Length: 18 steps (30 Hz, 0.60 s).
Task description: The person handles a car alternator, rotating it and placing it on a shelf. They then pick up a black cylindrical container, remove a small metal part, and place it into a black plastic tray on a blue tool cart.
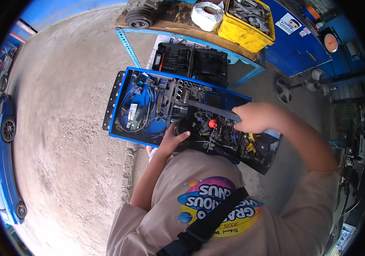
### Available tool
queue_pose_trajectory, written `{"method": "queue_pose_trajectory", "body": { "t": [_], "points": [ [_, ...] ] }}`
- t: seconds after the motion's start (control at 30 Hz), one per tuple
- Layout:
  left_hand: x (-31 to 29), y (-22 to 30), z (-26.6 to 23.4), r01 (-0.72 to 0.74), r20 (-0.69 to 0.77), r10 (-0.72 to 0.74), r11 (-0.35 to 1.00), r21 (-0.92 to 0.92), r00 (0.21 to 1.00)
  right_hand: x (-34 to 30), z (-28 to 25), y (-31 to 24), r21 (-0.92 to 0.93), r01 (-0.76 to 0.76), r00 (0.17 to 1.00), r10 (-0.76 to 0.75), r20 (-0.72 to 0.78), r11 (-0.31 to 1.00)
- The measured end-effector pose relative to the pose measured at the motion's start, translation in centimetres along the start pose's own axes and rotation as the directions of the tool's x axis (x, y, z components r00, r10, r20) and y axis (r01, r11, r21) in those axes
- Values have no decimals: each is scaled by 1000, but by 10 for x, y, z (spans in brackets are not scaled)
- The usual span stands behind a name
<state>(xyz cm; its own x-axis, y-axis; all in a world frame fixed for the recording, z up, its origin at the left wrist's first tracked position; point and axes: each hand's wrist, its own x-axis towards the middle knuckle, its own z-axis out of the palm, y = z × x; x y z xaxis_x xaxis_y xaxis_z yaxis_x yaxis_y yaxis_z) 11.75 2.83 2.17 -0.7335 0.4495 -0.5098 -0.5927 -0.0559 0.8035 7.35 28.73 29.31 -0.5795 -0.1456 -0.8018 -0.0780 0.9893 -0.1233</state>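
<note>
A black tray (pixel 269 160) full of small metal and plastic parts lies over the right part of a long blue metal drawer (pixel 142 140), its near right corner sticking out past the drawer. My right hand (pixel 253 117) is closed over the tray's far rim. At the tray's left end, my left hand (pixel 174 137) grips the wall with its thumb on the inner side; its other fingers are partly hidden. Among the parts are a red round knob (pixel 212 123) and a yellow piece (pixel 250 147). Left of the tray, the drawer holds sockets (pixel 185 87), a white tube (pixel 132 113) and looped cable.
Beyond the drawer, an open black tool case (pixel 176 57) sits below a wooden-topped bench (pixel 169 17) with a blue frame. On the bench are a white roll (pixel 207 16) and a yellow bin (pixel 244 38) of metal parts. A blue car (pixel 3 162) stands far left.
</note>
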Motion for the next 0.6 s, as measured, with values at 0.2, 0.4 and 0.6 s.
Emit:
{"method": "queue_pose_trajectory", "body": {
  "t": [0.2,0.4,0.6],
  "points": [
    [10,-7,0,-58,18,56,992,114,998,25,-26,-13,-162,-31,984,58,166,986],
    [13,-17,-6,-47,5,47,997,61,999,30,-42,-27,-257,-74,970,130,208,964],
    [15,-10,-10,-59,39,56,995,76,998,34,-59,-38,-332,-97,966,169,196,938]
  ]
}}
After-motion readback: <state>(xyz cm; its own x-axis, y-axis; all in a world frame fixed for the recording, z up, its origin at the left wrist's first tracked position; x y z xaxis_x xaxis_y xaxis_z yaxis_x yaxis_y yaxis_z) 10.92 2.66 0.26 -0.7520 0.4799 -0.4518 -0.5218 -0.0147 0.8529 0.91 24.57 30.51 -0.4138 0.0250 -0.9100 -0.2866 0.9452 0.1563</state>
